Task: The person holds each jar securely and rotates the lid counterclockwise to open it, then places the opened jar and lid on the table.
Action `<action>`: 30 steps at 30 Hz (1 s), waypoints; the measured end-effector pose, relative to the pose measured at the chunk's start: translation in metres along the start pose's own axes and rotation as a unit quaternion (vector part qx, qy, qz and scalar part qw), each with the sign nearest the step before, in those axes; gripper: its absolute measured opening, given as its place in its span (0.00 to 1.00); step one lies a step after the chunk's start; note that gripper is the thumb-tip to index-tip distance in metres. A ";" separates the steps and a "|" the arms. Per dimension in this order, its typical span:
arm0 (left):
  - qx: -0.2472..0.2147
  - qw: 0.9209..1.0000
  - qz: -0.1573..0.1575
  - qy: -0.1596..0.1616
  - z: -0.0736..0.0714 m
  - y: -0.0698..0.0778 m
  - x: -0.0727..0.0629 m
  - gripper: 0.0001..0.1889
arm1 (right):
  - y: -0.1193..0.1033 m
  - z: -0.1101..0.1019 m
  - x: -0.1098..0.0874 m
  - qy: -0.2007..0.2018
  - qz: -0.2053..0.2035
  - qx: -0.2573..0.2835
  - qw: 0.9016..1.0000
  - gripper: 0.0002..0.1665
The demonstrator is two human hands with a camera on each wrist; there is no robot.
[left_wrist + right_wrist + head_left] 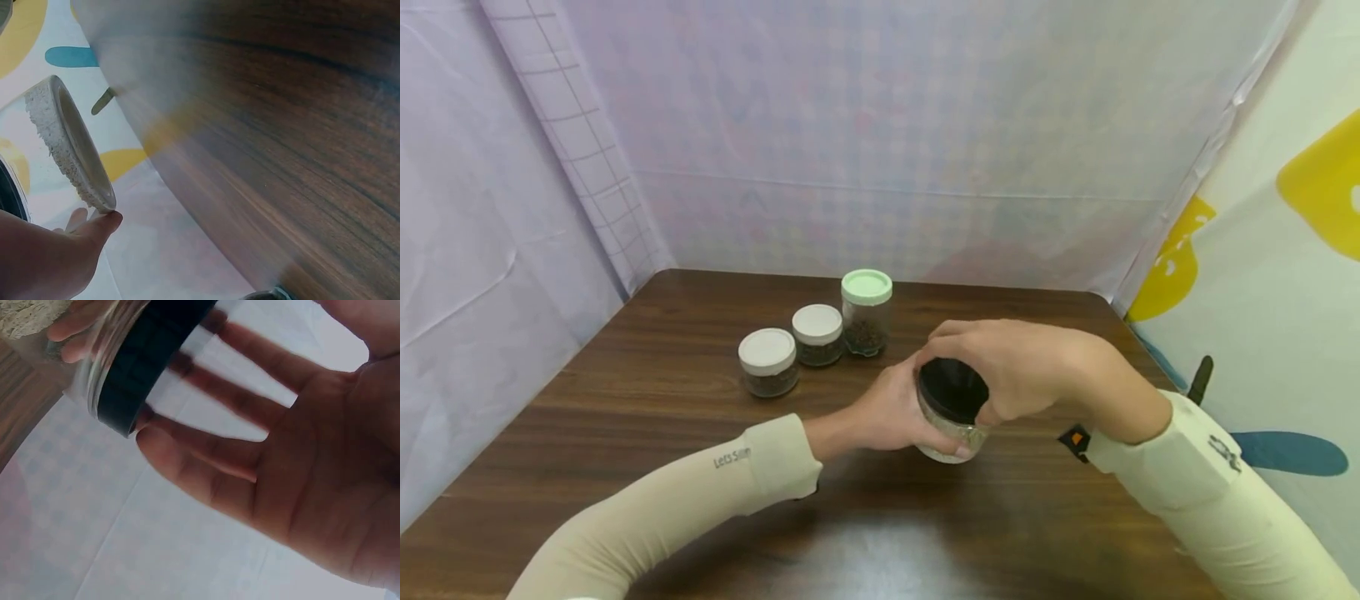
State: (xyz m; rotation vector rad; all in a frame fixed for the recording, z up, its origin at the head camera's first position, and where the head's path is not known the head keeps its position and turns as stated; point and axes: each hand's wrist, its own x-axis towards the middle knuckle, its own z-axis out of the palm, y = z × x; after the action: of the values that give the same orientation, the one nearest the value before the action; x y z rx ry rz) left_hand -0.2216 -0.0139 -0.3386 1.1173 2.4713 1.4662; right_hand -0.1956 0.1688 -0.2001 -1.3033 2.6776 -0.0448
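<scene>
My left hand (pixel 891 410) grips the side of a clear jar (pixel 973 435) with a black lid (pixel 953 387). Over the top, my right hand (pixel 1026 362) holds that lid, its fingertips around the rim. In the right wrist view the fingers (pixel 237 394) reach to the edge of the lid (pixel 147 369), with the palm apart from it. Pale, flaky contents lie along the bottom of the jar (pixel 53 144) in the left wrist view, where its base shows raised off the table. The lid sits on the jar's mouth.
Two short jars with white lids, one at the left (pixel 767 367) and one beside it (pixel 817 335), stand near a taller jar with a green lid (pixel 867 312). All hold dark contents. White cloth (pixel 880 125) hangs behind the wooden table (pixel 655 375).
</scene>
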 end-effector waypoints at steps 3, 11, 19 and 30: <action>-0.001 1.000 -0.002 0.008 0.001 0.000 -0.001 0.51 | 0.001 0.000 0.000 0.009 -0.044 0.008 0.999 0.48; 0.004 1.000 -0.008 0.015 -0.002 0.000 -0.001 0.48 | -0.002 -0.002 -0.002 0.037 0.049 -0.014 0.998 0.51; 0.023 0.997 -0.046 0.054 -0.004 -0.001 -0.003 0.51 | -0.014 0.007 0.007 0.102 0.231 -0.115 0.961 0.52; 0.034 0.997 -0.043 0.051 -0.007 -0.001 -0.003 0.51 | -0.009 0.017 0.016 0.035 0.220 -0.104 0.969 0.56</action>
State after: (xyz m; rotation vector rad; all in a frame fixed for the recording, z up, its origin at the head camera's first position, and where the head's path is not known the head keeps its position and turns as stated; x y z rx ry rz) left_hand -0.2232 -0.0211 -0.3366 0.9564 2.6196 1.4608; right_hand -0.1957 0.1510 -0.2178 -0.7313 3.0326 0.2561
